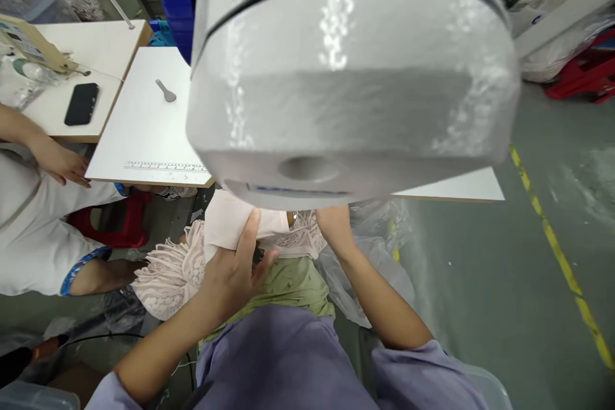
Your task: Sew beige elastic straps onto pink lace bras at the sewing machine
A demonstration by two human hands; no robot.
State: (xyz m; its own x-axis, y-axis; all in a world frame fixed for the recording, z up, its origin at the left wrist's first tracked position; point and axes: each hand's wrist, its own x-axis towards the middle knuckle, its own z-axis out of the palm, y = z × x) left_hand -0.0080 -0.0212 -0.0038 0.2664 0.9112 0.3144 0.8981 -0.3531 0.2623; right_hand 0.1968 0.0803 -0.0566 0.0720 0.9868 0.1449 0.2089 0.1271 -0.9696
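Observation:
A big grey sewing machine head [346, 70] fills the upper middle and hides most of the work under it. My left hand [237, 269] lies below it, fingers stretched over a pale pink piece of cloth [225, 221], thumb pressing its edge. Pink lace fabric [168, 272] hangs off the table edge onto my lap. My right hand [334, 224] reaches up under the machine; only its wrist and the heel of the palm show, and its fingers are hidden.
The white sewing table [144, 134] carries a printed ruler [166, 166] at its front edge and a small grey tool [166, 91]. A neighbouring person's hand [60, 163] rests at the left beside a table holding a black phone [81, 104]. Clear plastic bags [365, 256] lie on the floor.

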